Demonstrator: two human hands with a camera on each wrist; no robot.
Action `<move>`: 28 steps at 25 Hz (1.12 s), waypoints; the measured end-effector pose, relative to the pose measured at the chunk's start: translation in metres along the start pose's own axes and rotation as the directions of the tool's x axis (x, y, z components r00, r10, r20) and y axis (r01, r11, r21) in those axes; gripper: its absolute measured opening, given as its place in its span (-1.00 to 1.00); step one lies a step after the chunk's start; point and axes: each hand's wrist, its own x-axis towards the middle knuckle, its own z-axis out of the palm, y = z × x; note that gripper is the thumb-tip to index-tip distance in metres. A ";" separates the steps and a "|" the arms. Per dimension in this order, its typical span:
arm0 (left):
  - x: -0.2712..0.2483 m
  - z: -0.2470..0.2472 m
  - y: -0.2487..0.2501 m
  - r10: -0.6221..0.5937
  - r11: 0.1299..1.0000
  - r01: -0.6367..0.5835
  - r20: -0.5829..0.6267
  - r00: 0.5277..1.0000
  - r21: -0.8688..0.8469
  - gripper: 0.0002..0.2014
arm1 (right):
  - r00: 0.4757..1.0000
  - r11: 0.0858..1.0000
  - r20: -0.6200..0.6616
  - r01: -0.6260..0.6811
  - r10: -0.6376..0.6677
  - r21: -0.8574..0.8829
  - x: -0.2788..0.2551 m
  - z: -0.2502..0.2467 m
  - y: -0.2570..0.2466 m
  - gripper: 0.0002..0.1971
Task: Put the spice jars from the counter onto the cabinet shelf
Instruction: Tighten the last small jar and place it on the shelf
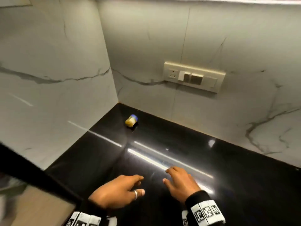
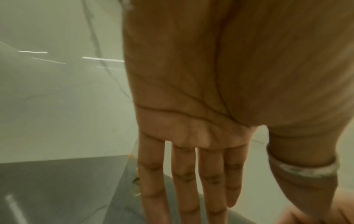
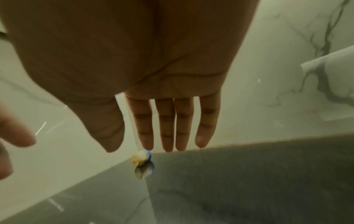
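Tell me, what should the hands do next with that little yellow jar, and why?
Probably reach the right hand forward to the spice jar and grip it. The jar lies on the black counter near the back corner, well beyond both hands. Both the right and the left hand are open and hold nothing.

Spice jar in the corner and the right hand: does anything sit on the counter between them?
Nothing. In the head view only bare black counter with light streaks separates the spice jar from the right hand, which holds nothing.
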 end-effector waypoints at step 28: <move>0.158 -0.067 -0.196 -0.231 0.923 0.211 0.025 0.973 0.323 0.29 | 0.995 0.991 0.011 -0.096 0.098 -0.097 0.375 0.011 -0.118 -0.36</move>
